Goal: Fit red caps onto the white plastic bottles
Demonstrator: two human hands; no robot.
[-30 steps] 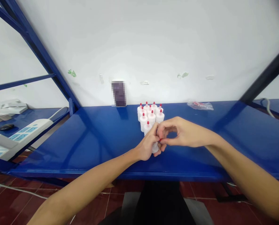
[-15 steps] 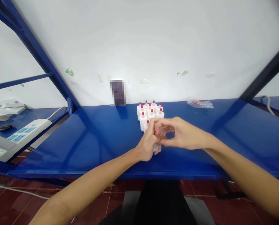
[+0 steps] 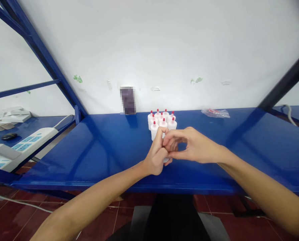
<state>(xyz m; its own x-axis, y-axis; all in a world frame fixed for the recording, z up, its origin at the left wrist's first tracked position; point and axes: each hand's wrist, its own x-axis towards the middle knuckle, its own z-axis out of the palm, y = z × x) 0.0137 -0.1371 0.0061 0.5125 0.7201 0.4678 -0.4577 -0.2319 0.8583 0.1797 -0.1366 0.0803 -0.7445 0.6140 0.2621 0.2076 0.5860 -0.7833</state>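
Note:
My left hand (image 3: 157,154) is closed around a small white squeeze bottle (image 3: 166,160), of which only a pale bit shows under the fingers. Against it, my right hand (image 3: 187,144) has its fingers curled and its thumb bent in, the tips meeting at the same bottle; the exact point of grip is hidden. Just beyond both hands a cluster of several white squeeze bottles (image 3: 154,131) with red tips stands upright on the blue table (image 3: 114,147).
A pixelated dark upright panel (image 3: 128,101) leans on the wall behind the table. At the back right lies a clear plastic bag (image 3: 215,113) with red pieces in it. Left, beyond a blue frame post (image 3: 77,115), are a white power strip (image 3: 34,142) and a black mouse (image 3: 9,136).
A red tip that showed just above my left fingers is now out of sight. Both hands keep together at almost the same place, with slight finger movement; the view has shifted a little.

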